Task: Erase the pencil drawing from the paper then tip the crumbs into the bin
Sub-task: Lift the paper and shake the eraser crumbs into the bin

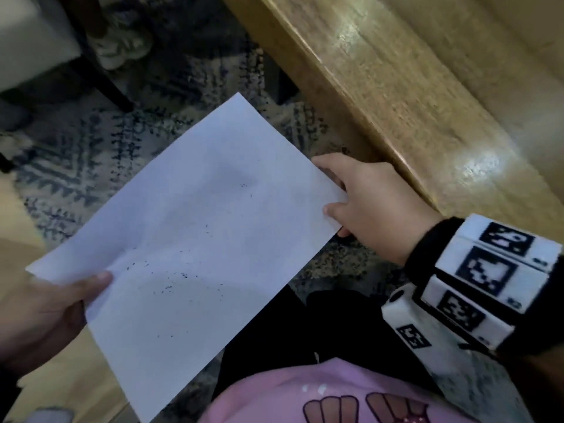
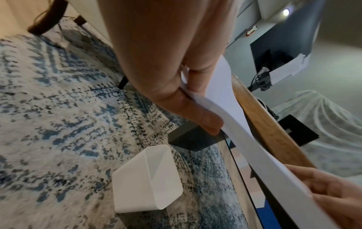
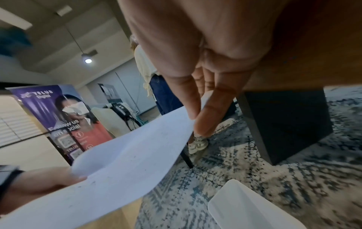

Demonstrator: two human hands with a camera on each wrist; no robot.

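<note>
A white sheet of paper (image 1: 189, 239) hangs in the air beside the wooden table (image 1: 412, 96), over the patterned rug. Dark eraser crumbs (image 1: 171, 279) are scattered across its sagging middle. My left hand (image 1: 52, 312) pinches the sheet's near-left corner, thumb on top. My right hand (image 1: 366, 199) pinches its right edge between thumb and fingers. In the left wrist view a white bin (image 2: 149, 181) stands on the rug below the paper (image 2: 235, 127). The right wrist view shows the bin's rim (image 3: 246, 207) at the bottom right, under the sheet (image 3: 127, 162).
A blue and cream rug (image 1: 91, 154) covers the floor. A dark table leg (image 3: 288, 124) stands close to the bin. Another person's shoes (image 1: 122, 47) and a chair leg (image 1: 103, 74) are at the far left. A banner (image 3: 64, 120) stands across the room.
</note>
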